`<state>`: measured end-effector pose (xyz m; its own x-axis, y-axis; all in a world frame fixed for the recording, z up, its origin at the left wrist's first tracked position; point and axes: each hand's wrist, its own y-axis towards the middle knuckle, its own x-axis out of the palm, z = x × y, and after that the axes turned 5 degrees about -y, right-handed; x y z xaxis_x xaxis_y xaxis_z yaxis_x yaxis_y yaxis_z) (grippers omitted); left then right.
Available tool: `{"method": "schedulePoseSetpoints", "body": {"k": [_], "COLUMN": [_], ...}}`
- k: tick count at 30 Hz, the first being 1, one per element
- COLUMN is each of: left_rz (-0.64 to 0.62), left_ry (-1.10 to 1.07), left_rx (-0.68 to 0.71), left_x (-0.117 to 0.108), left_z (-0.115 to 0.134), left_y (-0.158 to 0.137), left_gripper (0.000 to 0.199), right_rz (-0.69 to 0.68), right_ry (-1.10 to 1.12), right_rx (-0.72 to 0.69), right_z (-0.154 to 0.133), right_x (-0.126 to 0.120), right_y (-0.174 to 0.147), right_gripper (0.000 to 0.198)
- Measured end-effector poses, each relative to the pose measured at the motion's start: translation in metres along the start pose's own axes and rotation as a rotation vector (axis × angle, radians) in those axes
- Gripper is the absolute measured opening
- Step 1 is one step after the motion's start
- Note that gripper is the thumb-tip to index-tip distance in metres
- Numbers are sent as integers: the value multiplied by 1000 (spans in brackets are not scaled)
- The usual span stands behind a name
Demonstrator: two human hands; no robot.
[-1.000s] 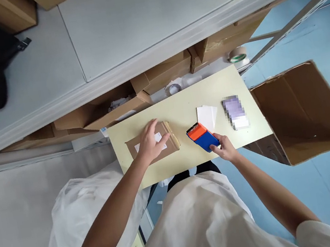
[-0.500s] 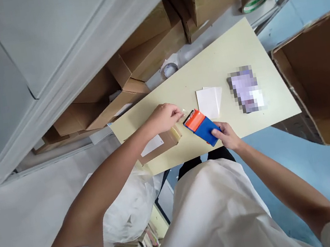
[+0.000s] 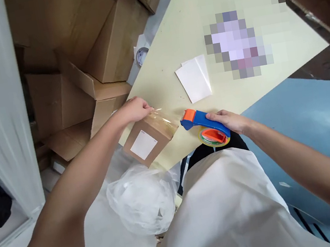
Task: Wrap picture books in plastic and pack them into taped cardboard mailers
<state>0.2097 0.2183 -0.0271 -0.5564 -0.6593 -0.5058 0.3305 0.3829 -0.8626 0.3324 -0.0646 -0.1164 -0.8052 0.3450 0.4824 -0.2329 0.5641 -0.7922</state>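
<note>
My right hand (image 3: 229,120) is closed around the handle of a blue and orange tape dispenser (image 3: 204,119). A tape roll (image 3: 213,137) with an orange hub shows under its handle. To the left, my left hand (image 3: 137,108) has its fingers pinched at the far edge of a small brown cardboard box (image 3: 139,159). A shiny strip of clear tape (image 3: 164,119) runs from those fingertips over the box's end. On the box's near side is a white label (image 3: 143,144). The dispenser is held apart from the box, to its right.
Two white cards (image 3: 195,79) lie overlapping on the pale table (image 3: 230,97), near a blurred purple item (image 3: 233,42). Open cartons (image 3: 62,98) crowd the left, with a tape roll (image 3: 142,55) beside them. A white plastic bag (image 3: 144,200) sits below the table.
My left hand has moved from above the table to the box's far edge, with clear tape at its fingers. The dispenser has turned, showing its roll. The view has rotated and come closer.
</note>
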Motion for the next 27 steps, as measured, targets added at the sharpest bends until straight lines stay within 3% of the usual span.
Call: {"method": "schedulePoseSetpoints", "body": {"k": [6, 9, 14, 18, 21, 24, 27], "left_rz": [-140, -153, -126, 5, 67, -43, -92], "left_ry": [423, 510, 566, 542, 463, 312, 165], "left_rx": [-79, -99, -58, -17, 153, 448, 541], "left_x": [17, 29, 44, 42, 40, 49, 66], "left_z": [12, 19, 23, 9, -14, -40, -60], "left_y": [24, 24, 10, -1, -16, -34, -44], "left_gripper": [25, 35, 40, 52, 63, 66, 58], "right_rz": [-39, -63, -101, -111, -129, -121, -101], "right_ry": [139, 178, 191, 187, 204, 224, 241], "right_rx": [63, 78, 71, 60, 57, 52, 62], "right_z": [31, 38, 48, 53, 54, 58, 66], "right_x": [26, 41, 55, 61, 62, 64, 71], "right_y": [17, 26, 32, 34, 32, 29, 27], "right_gripper": [38, 37, 39, 37, 36, 34, 34]}}
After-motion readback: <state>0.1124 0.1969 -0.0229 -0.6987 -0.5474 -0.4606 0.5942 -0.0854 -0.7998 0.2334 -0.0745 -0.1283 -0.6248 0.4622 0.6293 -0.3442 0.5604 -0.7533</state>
